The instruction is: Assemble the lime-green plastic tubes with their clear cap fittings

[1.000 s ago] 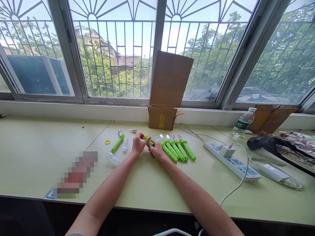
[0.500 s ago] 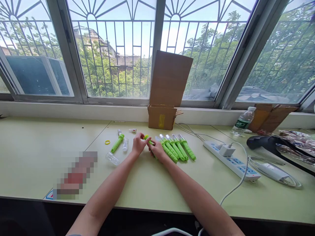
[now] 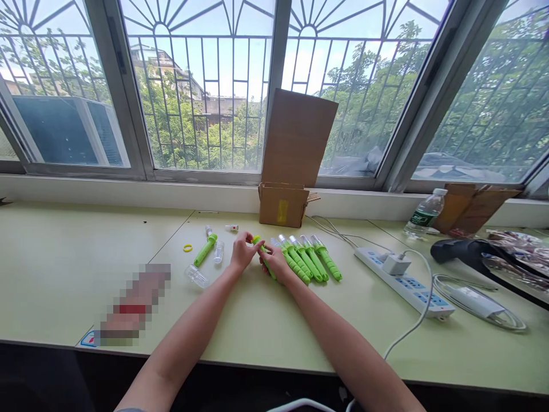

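Observation:
My right hand (image 3: 274, 263) is wrapped round a green ribbed stick (image 3: 259, 244), its top end poking out to the upper left. My left hand (image 3: 242, 252) pinches that top end, where a small yellow piece shows. Just right of my hands, several finished green sticks with clear caps (image 3: 311, 258) lie side by side on the pale green table (image 3: 266, 320). To the left lie one more green stick (image 3: 205, 250), a yellow ring (image 3: 187, 248) and small clear caps (image 3: 218, 251).
A small open cardboard box (image 3: 282, 204) stands against the window sill behind my hands. A white power strip (image 3: 405, 281) with cables lies at the right, with a water bottle (image 3: 425, 213) and a black device (image 3: 465, 250) beyond. A blurred patch lies at the left.
My hands have barely shifted; the green stick's top has tipped slightly upward between my fingers.

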Demonstrator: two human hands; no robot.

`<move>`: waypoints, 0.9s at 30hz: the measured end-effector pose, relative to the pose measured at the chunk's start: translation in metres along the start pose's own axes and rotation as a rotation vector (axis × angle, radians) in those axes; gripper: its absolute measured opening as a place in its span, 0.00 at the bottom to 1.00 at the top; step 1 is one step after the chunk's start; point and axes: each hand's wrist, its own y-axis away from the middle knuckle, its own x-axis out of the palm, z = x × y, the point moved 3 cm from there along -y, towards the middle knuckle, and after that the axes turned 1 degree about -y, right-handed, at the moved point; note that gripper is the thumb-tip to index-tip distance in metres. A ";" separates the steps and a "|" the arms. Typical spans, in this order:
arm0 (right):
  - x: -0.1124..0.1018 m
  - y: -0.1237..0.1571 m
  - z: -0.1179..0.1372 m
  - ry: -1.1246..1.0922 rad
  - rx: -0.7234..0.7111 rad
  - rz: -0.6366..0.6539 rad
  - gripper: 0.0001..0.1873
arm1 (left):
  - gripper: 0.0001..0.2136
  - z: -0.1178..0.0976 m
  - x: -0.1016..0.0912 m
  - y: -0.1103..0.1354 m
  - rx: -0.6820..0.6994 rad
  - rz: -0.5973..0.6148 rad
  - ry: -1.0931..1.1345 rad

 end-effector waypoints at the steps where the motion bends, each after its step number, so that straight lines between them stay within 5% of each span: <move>1: 0.000 0.001 0.001 -0.001 0.006 0.003 0.25 | 0.17 0.000 0.000 0.000 0.002 0.000 -0.004; 27: -0.003 0.000 0.003 -0.177 0.100 0.063 0.19 | 0.19 -0.004 0.001 0.002 0.037 -0.005 0.049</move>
